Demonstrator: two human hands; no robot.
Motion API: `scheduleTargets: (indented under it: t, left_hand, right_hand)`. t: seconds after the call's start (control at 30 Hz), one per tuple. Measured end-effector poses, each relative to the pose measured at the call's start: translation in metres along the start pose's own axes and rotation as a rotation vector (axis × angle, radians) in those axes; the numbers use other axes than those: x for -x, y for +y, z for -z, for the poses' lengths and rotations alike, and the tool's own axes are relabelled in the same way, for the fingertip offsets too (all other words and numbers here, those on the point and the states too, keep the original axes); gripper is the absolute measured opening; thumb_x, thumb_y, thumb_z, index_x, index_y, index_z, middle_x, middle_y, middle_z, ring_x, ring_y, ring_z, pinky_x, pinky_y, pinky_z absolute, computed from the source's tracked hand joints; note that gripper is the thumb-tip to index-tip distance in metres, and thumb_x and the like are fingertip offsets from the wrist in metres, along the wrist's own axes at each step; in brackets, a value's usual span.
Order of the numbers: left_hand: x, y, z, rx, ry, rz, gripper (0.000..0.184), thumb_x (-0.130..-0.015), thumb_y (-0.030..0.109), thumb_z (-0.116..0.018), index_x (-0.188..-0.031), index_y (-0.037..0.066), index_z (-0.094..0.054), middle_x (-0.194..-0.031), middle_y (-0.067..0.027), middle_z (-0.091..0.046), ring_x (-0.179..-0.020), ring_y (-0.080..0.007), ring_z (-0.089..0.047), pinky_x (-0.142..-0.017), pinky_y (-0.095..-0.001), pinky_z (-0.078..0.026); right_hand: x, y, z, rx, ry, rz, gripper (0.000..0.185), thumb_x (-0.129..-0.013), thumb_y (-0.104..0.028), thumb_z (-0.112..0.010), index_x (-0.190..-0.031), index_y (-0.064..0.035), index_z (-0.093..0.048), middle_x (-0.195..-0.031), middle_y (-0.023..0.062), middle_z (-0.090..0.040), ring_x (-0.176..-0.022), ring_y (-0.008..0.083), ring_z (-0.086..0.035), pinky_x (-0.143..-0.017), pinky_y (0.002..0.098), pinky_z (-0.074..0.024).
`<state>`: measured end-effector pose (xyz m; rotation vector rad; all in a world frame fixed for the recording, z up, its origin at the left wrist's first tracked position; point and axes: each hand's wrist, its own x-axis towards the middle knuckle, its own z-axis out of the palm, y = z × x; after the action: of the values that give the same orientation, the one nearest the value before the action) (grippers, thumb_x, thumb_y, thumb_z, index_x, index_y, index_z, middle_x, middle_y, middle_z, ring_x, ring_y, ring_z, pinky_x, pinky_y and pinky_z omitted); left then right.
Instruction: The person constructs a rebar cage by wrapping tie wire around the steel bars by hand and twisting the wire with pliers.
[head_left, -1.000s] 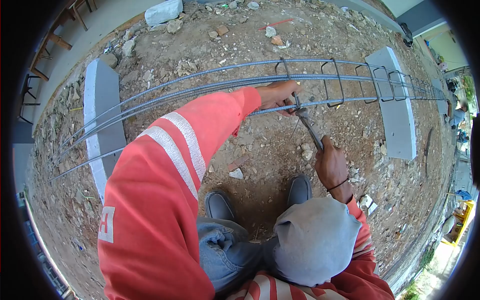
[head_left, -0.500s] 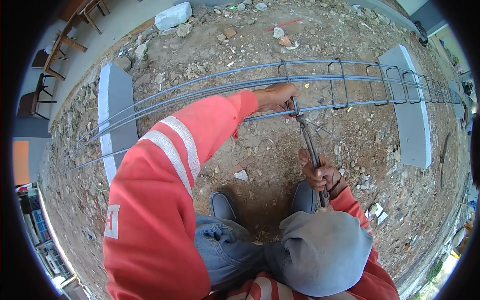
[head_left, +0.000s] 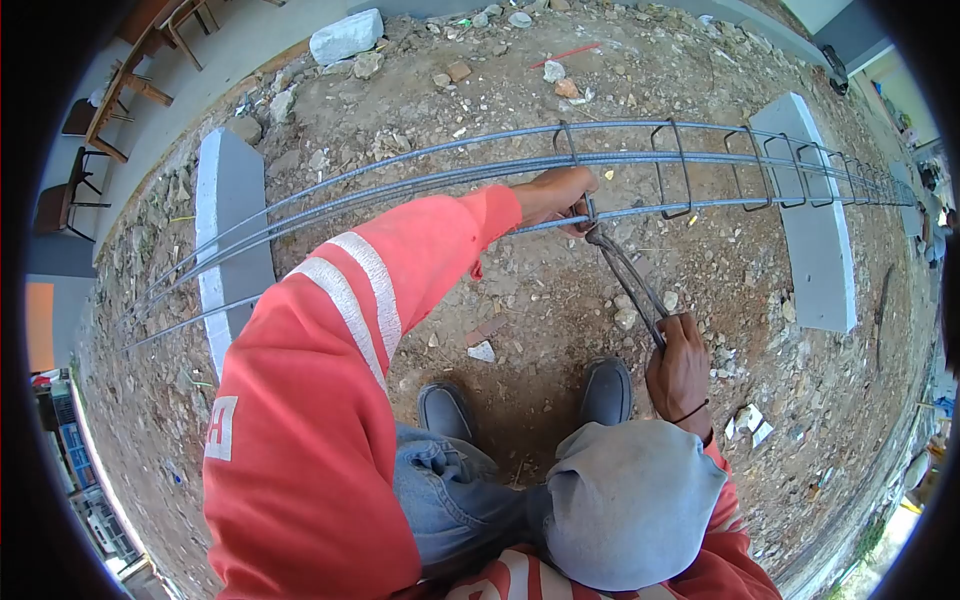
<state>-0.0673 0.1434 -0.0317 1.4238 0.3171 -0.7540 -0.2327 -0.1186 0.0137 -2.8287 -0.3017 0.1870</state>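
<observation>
My left hand [head_left: 556, 196] reaches across the cage of long steel reinforcing bars [head_left: 445, 178]. Its fingers are closed around a wire stirrup [head_left: 590, 208] at the near bar, and the fingertips are partly hidden. In my right hand [head_left: 681, 372] I hold a pair of long-handled pincers [head_left: 628, 277], gripped near the handle ends. The jaws meet the near bar right beside my left fingers; any tie wire there is too small to make out. Several more square stirrups [head_left: 672, 168] hang along the bars to the right.
Two grey slabs, a left one [head_left: 238, 210] and a right one [head_left: 815, 240], stand under the bars. Rubble and stones cover the ground, with a large pale block [head_left: 346, 37] at the back. My shoes [head_left: 445, 411] are below the cage. Chairs [head_left: 72, 195] stand at far left.
My right hand has swung outward to the right and turned, back of the hand now up. The pincers tilt more, their handles farther apart. My left hand stays at the stirrup.
</observation>
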Motion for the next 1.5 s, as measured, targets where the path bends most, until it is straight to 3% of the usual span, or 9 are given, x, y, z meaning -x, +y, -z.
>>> scheduleTargets:
  t: [0.13,0.27,0.6,0.8,0.87,1.0,1.23,1.5]
  left_hand:
    - [0.004,0.002,0.002,-0.114,-0.009,-0.051,0.032,-0.093,0.023,-0.047,-0.106,-0.006,-0.047,-0.085,-0.0174,-0.06,-0.073,-0.0272,-0.068,-0.073,-0.0442,-0.06]
    - [0.007,0.004,0.0,-0.104,0.004,-0.055,0.035,-0.095,0.023,-0.045,-0.108,-0.008,-0.048,-0.083,-0.0177,-0.062,-0.074,-0.0269,-0.068,-0.07,-0.0413,-0.06]
    - [0.011,0.005,-0.001,-0.108,0.031,-0.075,0.039,-0.093,0.029,-0.048,-0.099,-0.009,-0.054,-0.084,-0.0179,-0.062,-0.073,-0.0257,-0.068,-0.069,-0.0387,-0.059]
    - [0.008,0.004,0.003,-0.176,0.007,-0.079,0.039,-0.092,0.029,-0.048,-0.093,-0.009,-0.056,-0.085,-0.0177,-0.063,-0.074,-0.0257,-0.069,-0.071,-0.0396,-0.059]
    - [0.008,0.005,0.001,-0.169,0.016,-0.064,0.038,-0.092,0.029,-0.048,-0.091,-0.009,-0.056,-0.084,-0.018,-0.063,-0.074,-0.0257,-0.069,-0.072,-0.0398,-0.059]
    - [0.002,0.005,-0.001,-0.044,-0.003,0.009,0.034,-0.092,0.027,-0.047,-0.092,-0.006,-0.055,-0.082,-0.0175,-0.063,-0.075,-0.0259,-0.069,-0.073,-0.0404,-0.06]
    - [0.006,0.001,0.0,-0.255,0.075,-0.055,0.033,-0.092,0.029,-0.048,-0.094,-0.004,-0.054,-0.082,-0.0151,-0.06,-0.075,-0.0255,-0.067,-0.075,-0.0417,-0.059]
    - [0.006,0.004,-0.001,-0.14,0.042,-0.045,0.022,-0.088,0.023,-0.048,-0.081,0.002,-0.049,-0.077,-0.0155,-0.061,-0.068,-0.0241,-0.065,-0.074,-0.0424,-0.057]
  right_hand:
    - [-0.004,-0.005,0.029,0.038,0.015,0.139,0.035,-0.075,0.002,-0.056,-0.11,-0.0012,-0.059,-0.107,0.0165,-0.055,-0.101,0.0371,-0.056,-0.087,0.0494,-0.0434]
    - [-0.001,-0.011,0.039,0.069,-0.035,0.118,0.037,-0.075,0.002,-0.056,-0.111,0.0006,-0.059,-0.111,0.0179,-0.054,-0.104,0.0384,-0.055,-0.088,0.0496,-0.043]
    - [0.008,-0.022,0.018,0.223,0.126,0.108,0.039,-0.076,0.004,-0.054,-0.115,0.0012,-0.057,-0.114,0.0187,-0.052,-0.107,0.0378,-0.054,-0.09,0.0484,-0.0419]
    - [0.004,-0.018,0.013,0.022,-0.047,-0.022,0.019,-0.078,0.003,-0.056,-0.096,-0.0011,-0.063,-0.097,0.0186,-0.061,-0.088,0.0408,-0.062,-0.074,0.0475,-0.049]
    - [0.004,-0.02,0.016,0.006,0.04,0.058,0.007,-0.08,0.002,-0.057,-0.084,-0.0003,-0.062,-0.084,0.0188,-0.062,-0.075,0.0423,-0.062,-0.065,0.0491,-0.049]
    - [-0.002,-0.018,0.035,-0.075,-0.028,0.125,0.003,-0.079,0.002,-0.058,-0.077,0.0017,-0.06,-0.074,0.0211,-0.059,-0.069,0.0423,-0.061,-0.063,0.0492,-0.0475]
    - [-0.017,0.024,-0.063,-0.254,0.073,0.095,0.006,-0.08,-0.001,-0.061,-0.077,0.0017,-0.057,-0.076,0.0192,-0.057,-0.068,0.0421,-0.06,-0.061,0.0483,-0.0463]
    - [-0.004,0.011,-0.025,-0.172,0.074,0.059,0.009,-0.077,0.007,-0.056,-0.081,0.0001,-0.059,-0.084,0.0183,-0.059,-0.074,0.0426,-0.06,-0.065,0.048,-0.0471]
